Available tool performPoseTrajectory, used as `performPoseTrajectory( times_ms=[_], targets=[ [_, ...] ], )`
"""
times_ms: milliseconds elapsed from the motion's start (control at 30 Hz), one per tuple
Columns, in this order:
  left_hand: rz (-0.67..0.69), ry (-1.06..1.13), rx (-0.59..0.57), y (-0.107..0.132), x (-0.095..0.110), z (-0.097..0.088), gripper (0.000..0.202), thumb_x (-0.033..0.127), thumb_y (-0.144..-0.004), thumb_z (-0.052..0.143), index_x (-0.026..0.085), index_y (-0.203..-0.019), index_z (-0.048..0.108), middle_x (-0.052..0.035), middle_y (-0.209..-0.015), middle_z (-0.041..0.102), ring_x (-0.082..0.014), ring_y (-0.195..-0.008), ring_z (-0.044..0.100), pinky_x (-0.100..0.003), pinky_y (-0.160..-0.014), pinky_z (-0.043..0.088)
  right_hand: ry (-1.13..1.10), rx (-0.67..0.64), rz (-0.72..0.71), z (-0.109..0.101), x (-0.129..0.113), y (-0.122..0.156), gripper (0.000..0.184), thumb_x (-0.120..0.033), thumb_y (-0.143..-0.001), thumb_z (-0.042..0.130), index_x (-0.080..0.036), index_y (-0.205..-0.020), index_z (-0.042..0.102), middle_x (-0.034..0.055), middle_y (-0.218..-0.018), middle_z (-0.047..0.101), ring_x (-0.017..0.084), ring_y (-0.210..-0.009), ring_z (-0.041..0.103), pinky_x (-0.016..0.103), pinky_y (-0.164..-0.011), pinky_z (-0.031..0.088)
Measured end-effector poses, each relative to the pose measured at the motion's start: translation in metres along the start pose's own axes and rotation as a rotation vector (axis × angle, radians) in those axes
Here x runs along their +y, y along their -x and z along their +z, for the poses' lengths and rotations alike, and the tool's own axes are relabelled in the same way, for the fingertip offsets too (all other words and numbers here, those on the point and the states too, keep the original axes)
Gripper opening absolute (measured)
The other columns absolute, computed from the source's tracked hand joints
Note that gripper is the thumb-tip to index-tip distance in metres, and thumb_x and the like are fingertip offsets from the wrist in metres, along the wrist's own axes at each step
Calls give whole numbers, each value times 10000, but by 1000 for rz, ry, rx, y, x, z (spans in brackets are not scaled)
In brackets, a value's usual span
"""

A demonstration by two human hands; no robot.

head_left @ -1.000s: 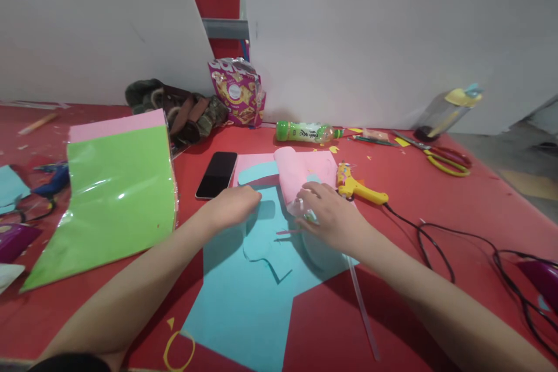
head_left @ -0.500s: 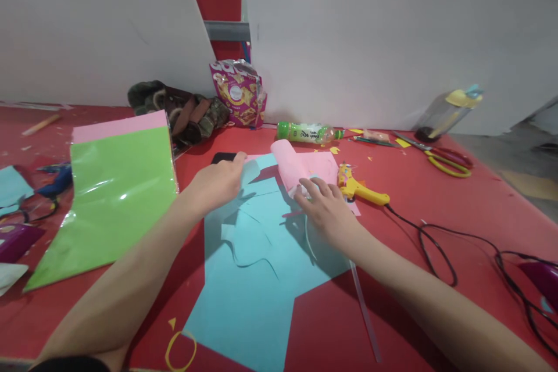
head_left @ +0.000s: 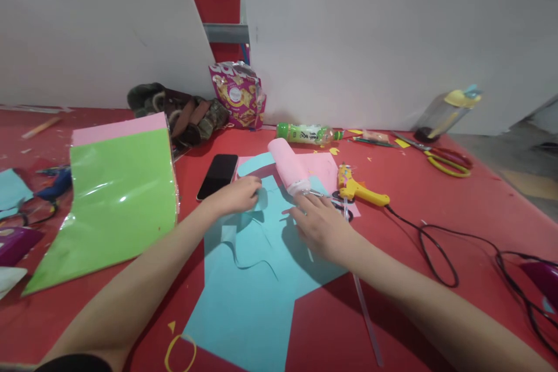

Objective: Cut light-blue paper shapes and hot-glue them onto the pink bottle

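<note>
My left hand (head_left: 239, 195) has its fingers curled over a small piece of light blue paper (head_left: 262, 200), above the large light blue sheet (head_left: 244, 314). My right hand (head_left: 325, 226) hovers palm down over that sheet, thumb apart from the fingers; its palm side is hidden. Just beyond its fingertips lies a pink paper-wrapped cylinder (head_left: 288, 165) with a whitish end. Scissors with dark handles (head_left: 344, 212) lie partly hidden beside that hand. A black phone (head_left: 218, 175) rests left of the blue sheet.
A yellow glue gun (head_left: 364, 190) with a black cord lies at right. Behind are a green-labelled bottle (head_left: 307, 133), a snack bag (head_left: 239, 96) and red-and-yellow-handled scissors (head_left: 449, 161). Green sheets in a clear sleeve (head_left: 122, 192) lie at left, a clear stick (head_left: 367, 319) in front.
My left hand has drawn back from the phone toward the blue paper and curled its fingers, uncovering the phone. My right hand has shifted slightly nearer, off the pink cylinder's end, exposing the scissors.
</note>
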State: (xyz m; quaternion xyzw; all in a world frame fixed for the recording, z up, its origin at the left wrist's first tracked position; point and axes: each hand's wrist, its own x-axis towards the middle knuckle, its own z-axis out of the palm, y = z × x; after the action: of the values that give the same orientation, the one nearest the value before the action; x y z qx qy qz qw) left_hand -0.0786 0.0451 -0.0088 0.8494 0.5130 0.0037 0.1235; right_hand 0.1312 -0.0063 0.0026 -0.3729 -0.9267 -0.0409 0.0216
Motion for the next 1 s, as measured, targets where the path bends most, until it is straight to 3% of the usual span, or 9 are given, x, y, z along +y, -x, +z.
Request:
performPoseTrajectory(
  times_ms=[133,200,400,567,700,800,1000],
  targets=[
    [-73,-67,65,-6,2,18,235,169,-775,357,116,-893,553,-148,-1023,503,-275,-955,475,-415,-817,385,-26,-20,-35,0,-1,1,219,-95,-778,448,-150,-973,529,105,-996,553,245,-932,492,355,-705,388],
    [-100,-76,74,-7,1,22,233,205,-797,359,121,-890,556,-148,-990,501,-292,-949,471,-441,-797,387,-32,-15,-43,1,-2,1,211,-88,-772,460,-142,-964,530,101,-974,559,242,-924,498,353,-700,389],
    [-127,-31,96,-10,-4,22,192,237,-782,437,136,-884,565,-134,-965,516,-256,-892,516,-383,-763,418,-32,10,-43,0,-2,1,192,-105,-788,453,-151,-954,538,97,-967,565,236,-919,500,349,-702,389],
    [-112,28,114,-8,-1,14,164,173,-769,428,129,-866,553,-106,-905,589,-213,-862,554,-301,-746,430,-14,22,67,-4,5,-1,162,-176,-794,457,-157,-926,548,111,-995,555,253,-892,498,367,-717,382],
    [-139,43,156,-5,1,3,187,151,-773,383,141,-859,550,-96,-856,617,-218,-830,571,-301,-704,432,18,19,168,3,13,-2,294,-140,-768,466,-153,-1060,497,117,-998,546,252,-859,519,428,-807,340],
    [-177,46,200,-1,2,-8,209,146,-772,357,140,-862,545,-102,-858,618,-226,-817,577,-309,-683,431,5,34,174,10,17,-2,366,-93,-747,466,-174,-1104,463,100,-990,534,233,-864,528,467,-893,274],
    [-183,84,278,10,13,-28,188,167,-783,356,148,-859,527,-75,-823,618,-210,-763,577,-301,-665,429,-164,59,99,12,16,-2,384,-82,-749,443,-154,-1126,433,117,-1056,517,222,-964,501,432,-924,299]
  ],
)
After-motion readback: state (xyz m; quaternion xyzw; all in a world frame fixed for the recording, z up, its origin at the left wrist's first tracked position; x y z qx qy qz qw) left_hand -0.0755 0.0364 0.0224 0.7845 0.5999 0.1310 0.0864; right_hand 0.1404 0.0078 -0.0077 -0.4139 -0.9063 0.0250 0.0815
